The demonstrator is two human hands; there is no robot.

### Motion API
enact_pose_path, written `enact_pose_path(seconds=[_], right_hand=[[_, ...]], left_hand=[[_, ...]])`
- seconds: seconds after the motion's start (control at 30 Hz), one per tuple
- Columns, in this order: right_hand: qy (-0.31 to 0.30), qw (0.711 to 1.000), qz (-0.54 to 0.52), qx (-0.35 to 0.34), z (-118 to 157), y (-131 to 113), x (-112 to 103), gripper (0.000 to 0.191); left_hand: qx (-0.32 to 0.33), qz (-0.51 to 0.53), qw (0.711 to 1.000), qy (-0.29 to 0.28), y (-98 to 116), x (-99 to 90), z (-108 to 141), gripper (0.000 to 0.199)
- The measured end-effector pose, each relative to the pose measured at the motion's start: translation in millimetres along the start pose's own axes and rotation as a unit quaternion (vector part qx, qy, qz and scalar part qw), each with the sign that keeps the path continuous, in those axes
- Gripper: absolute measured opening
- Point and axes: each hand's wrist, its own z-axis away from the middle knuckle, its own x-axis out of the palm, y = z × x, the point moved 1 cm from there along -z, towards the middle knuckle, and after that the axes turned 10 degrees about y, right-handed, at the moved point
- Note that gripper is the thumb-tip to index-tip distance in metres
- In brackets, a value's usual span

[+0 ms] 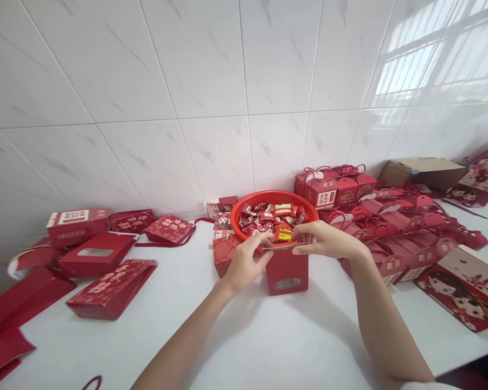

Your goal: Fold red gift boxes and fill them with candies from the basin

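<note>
A red paper gift bag [288, 271] with a small clear window low on its front stands on the white table, just in front of a red plastic basket [241, 230]. My left hand [247, 262] pinches the left end of the bag's top edge between thumb and fingers. At the right end of that edge, my right hand [327, 239] is closed with bent fingers. The bag's inside is hidden from me. Wrapped candies [264, 216] in red and yellow packets fill the basket behind my hands.
Rows of red handled gift boxes [390, 227] cover the table's right, with a printed box [467, 287] in front and a cardboard box [425, 170] behind. Several red gift bags [109, 287] lie at left. Another red box [224, 254] sits beside the basket. A tiled wall [211, 157] stands behind.
</note>
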Motion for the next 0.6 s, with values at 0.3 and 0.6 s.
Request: enact_pose_path(seconds=[0.3, 0.6], right_hand=[[0.053, 0.998, 0.012, -0.034, 25.4, -7.0, -1.9, 0.023], [0.225, 0.962, 0.074, 0.133, 167.4, -5.7, -41.6, 0.038]], left_hand=[[-0.111, 0.087, 0.990, -0.019, -29.6, 8.7, 36.0, 0.065], [-0.213, 0.133, 0.962, -0.108, -54.4, 38.2, 75.9, 0.032]])
